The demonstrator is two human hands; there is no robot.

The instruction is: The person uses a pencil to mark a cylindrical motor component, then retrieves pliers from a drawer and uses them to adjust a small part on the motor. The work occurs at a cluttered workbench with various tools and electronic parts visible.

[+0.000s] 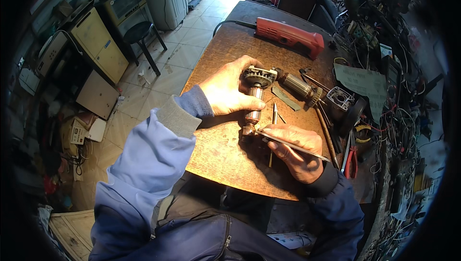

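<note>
My left hand (pixel 228 90) is wrapped round a motor armature (pixel 253 116), thumb across its windings. The armature points toward me, with the fan end away and the copper commutator (pixel 248 130) nearest. In my right hand (pixel 302 148) is a thin, narrow metal blade (pixel 309 152), pinched between thumb and fingers. The blade's tip meets or almost meets the commutator; I cannot tell whether they touch. Beyond my right hand a slim pointed tool (pixel 275 113) lies on the table. A second armature (pixel 297 86) rests to the right of the held one, near a greenish strip (pixel 286 99).
A red power tool body (pixel 288 35) with a black cord lies at the far side of the wooden table (pixel 221 155). To the right are a metal housing (pixel 340 99), a sandpaper sheet (pixel 360 81), red-handled pliers (pixel 352 161) and heaped cables. A black stool (pixel 138 33) stands left.
</note>
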